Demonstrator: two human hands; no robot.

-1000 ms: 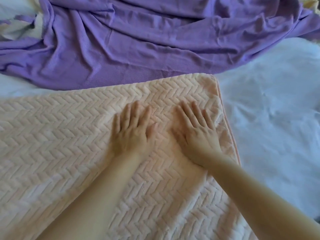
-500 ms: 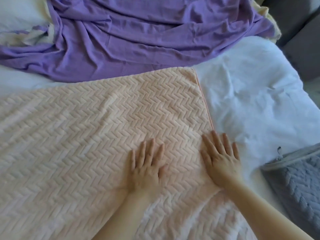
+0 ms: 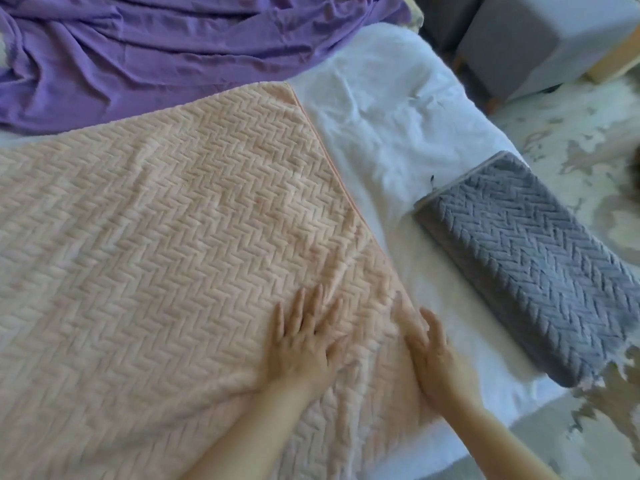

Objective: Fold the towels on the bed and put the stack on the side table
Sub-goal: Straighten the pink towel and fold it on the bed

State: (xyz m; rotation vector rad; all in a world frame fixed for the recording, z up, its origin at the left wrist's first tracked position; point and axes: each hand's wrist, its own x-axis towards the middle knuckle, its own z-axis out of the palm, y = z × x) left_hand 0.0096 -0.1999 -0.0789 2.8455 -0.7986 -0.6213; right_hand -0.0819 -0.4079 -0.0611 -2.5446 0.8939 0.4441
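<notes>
Both my hands, the left hand (image 3: 304, 337) and right hand (image 3: 429, 355), press flat and straight-fingered on the peach towel (image 3: 173, 254) spread across the bed (image 3: 381, 116). The grey towel (image 3: 526, 258) lies folded at 3 o'clock and the purple cloth (image 3: 173, 46) unfolded at 12. I judge stacking is far off.

Peach towel (image 3: 173, 237) cut off left, bottom; purple sheet (image 3: 173, 46) cut off top; right hand (image 3: 433, 358) fingers blurred.

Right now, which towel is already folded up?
The grey towel near the right edge of the bed: a neat narrow block. The peach towel lies spread wide, and the purple cloth is crumpled.
</notes>
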